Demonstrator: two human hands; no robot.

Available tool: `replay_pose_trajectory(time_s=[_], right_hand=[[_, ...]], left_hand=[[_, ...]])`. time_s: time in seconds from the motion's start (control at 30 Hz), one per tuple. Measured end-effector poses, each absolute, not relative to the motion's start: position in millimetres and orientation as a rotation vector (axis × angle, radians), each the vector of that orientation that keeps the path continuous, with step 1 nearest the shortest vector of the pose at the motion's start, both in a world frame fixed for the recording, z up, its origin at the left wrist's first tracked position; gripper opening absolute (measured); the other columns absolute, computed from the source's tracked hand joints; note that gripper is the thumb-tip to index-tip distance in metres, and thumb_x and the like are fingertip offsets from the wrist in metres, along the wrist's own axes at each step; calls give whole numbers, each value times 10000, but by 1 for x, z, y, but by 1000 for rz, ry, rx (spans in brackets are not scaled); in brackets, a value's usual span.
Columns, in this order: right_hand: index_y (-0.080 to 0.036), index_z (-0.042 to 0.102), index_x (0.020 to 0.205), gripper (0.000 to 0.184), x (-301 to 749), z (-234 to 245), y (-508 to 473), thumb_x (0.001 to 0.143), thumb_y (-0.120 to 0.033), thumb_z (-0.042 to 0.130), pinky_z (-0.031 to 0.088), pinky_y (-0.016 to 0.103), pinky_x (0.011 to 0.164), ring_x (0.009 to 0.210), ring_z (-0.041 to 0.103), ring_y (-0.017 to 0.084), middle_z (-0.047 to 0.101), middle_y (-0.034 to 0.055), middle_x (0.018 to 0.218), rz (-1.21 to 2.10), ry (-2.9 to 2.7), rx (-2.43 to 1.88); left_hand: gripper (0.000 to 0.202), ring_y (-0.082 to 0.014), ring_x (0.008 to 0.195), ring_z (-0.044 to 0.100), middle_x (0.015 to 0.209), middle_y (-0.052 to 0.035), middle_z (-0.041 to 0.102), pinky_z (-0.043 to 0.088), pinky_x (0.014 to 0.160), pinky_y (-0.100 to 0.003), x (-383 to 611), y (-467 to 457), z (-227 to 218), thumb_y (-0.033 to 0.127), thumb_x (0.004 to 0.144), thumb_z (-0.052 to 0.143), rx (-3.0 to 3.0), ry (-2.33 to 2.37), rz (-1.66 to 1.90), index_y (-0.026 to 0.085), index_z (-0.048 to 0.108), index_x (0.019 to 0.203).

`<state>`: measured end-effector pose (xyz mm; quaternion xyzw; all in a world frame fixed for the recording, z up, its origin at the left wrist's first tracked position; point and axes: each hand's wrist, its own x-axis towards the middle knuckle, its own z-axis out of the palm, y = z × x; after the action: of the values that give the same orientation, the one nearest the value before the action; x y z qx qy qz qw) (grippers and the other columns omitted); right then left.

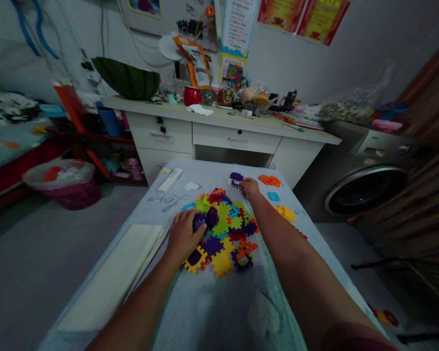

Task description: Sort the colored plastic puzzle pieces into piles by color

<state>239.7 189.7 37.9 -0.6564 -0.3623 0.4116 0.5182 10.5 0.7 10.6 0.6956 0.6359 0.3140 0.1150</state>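
Note:
A heap of plastic interlocking puzzle tiles (225, 229) in purple, yellow, green, orange and blue lies in the middle of a cloth-covered table (219, 302). My left hand (183, 236) rests on the heap's left edge, fingers curled round a purple tile (201, 220). My right hand (249, 187) reaches to the far side and pinches at a small stack of purple tiles (236, 178). To the right of it lie sorted groups: orange tiles (269, 181), blue tiles (273, 196) and yellow tiles (286, 212).
A folded white cloth (120, 273) lies at the table's left edge, a white remote (170, 180) at the far left. Beyond stands a white desk (234, 134) with clutter and half a watermelon (127, 78). A washing machine (366, 190) is right, a lined bin (64, 183) left.

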Motion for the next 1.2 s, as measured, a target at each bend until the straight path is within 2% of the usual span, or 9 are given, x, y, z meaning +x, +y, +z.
replay_pose_trajectory(time_s=[0.13, 0.33, 0.5, 0.63, 0.73, 0.8, 0.87, 0.97, 1.2], right_hand=[[-192, 518, 780, 216, 239, 35, 201, 670, -71, 659, 343, 164, 393, 390, 450, 75, 452, -99, 439, 1002, -813, -1562], [-190, 522, 781, 227, 248, 36, 193, 627, -48, 611, 469, 190, 521, 520, 551, 95, 527, -64, 541, 1050, -809, -1487], [-181, 594, 833, 202, 257, 46, 156, 643, -162, 660, 455, 216, 556, 593, 566, 107, 591, -31, 652, 1122, -971, -1408], [-165, 651, 813, 154, 250, 64, 124, 697, -266, 671, 441, 254, 653, 690, 571, 126, 640, -1, 746, 1131, -1591, -1262], [-160, 683, 832, 162, 234, 83, 104, 753, -300, 663, 439, 303, 768, 792, 578, 159, 661, 25, 814, 937, -2119, -1160], [-167, 703, 917, 222, 221, 94, 92, 759, -323, 695, 421, 342, 860, 908, 576, 195, 667, 50, 909, 708, -2403, -1136], [-181, 691, 1065, 394, 208, 100, 81, 733, -386, 747, 393, 390, 935, 1033, 547, 243, 645, 86, 1053, 500, -2595, -1176], [-208, 620, 1240, 646, 194, 103, 68, 674, -463, 797, 381, 451, 959, 1135, 487, 313, 568, 131, 1219, 341, -2753, -1310], [-212, 645, 1123, 467, 191, 96, 66, 699, -360, 773, 394, 441, 925, 1104, 470, 308, 535, 118, 1181, 317, -2772, -1346]], left_hand=[[371, -294, 1196, 488, 1243, -94, 597, 389, 1050, -472, 11, 1, 10, 351, 839, 568, 2034, 1861, 933, 205, 574, 1180], [367, -305, 1196, 492, 1238, -98, 603, 397, 1038, -490, 11, 1, 10, 353, 835, 569, 2026, 1862, 953, 206, 581, 1171], [348, -300, 1182, 508, 1223, -96, 610, 403, 1033, -486, 11, 1, 11, 352, 832, 576, 2000, 1856, 983, 206, 593, 1147], [308, -285, 1156, 528, 1199, -81, 626, 406, 1028, -486, 10, 3, 8, 380, 870, 535, 1995, 1836, 1031, 221, 602, 1125], [299, -273, 1158, 530, 1200, -80, 626, 398, 1041, -479, 10, 4, 6, 366, 892, 501, 1994, 1810, 1069, 220, 602, 1133], [307, -271, 1166, 526, 1206, -89, 620, 391, 1052, -478, 9, 4, 5, 359, 896, 487, 1974, 1798, 1098, 209, 601, 1138], [314, -271, 1171, 521, 1203, -98, 615, 386, 1060, -481, 9, 5, 5, 369, 897, 478, 1938, 1791, 1140, 201, 604, 1130], [320, -266, 1180, 513, 1190, -93, 609, 376, 1074, -483, 7, 6, 5, 392, 895, 465, 1858, 1773, 1218, 206, 607, 1114], [327, -256, 1196, 519, 1194, -88, 591, 373, 1088, -461, 1, 10, 8, 401, 861, 484, 1660, 1682, 1339, 213, 609, 1098]])
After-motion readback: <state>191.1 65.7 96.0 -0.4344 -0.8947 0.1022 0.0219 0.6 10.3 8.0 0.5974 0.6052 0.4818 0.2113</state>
